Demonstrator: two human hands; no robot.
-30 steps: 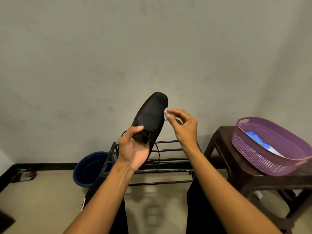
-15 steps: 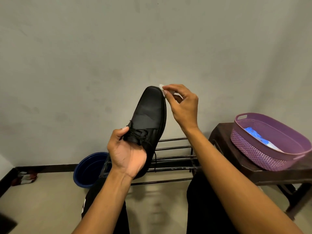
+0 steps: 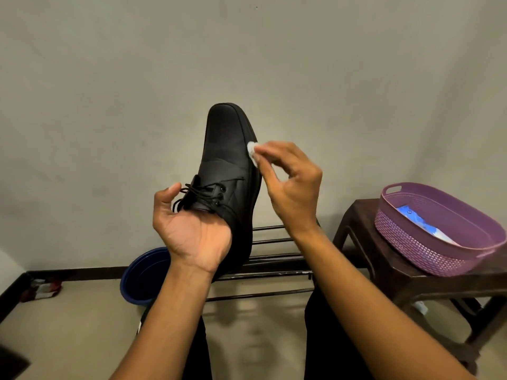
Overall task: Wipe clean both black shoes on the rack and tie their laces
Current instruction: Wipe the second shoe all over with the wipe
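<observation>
Black shoe (image 3: 225, 149) is sitting in the centre of the frame, toe pointing up toward the grey wall, heel down, held off the rack. I'm seeing the left hand (image 3: 192, 231) cupping it from the lower left, palm facing the camera, thumb curling up just beside the laces (image 3: 200, 194). The other left fingers are going behind the shoe, so I can't tell how they're lying. The laces are running through the eyelets, with a loose end trailing toward that thumb.

The right hand (image 3: 290, 187) is coming in from the right of centre, thumb and forefinger pinching a small white wipe pad (image 3: 253, 152). The pad is touching the shoe's right edge, a bit below the toe. The remaining right fingers are curling loosely into the palm.

Behind the hands, lower centre, the black metal rack (image 3: 274, 259) is showing its horizontal bars; the shoe's heel is overlapping them in the frame. A blue basin (image 3: 145, 275) is sitting on the floor just left of the rack. On the right, a dark brown stool (image 3: 384, 272) is carrying a purple basket (image 3: 428, 242) with a blue-and-white packet (image 3: 417, 223) lying inside. At the lower left by the skirting, a red-and-white item (image 3: 41, 287) is lying, too blurred for me to name.
</observation>
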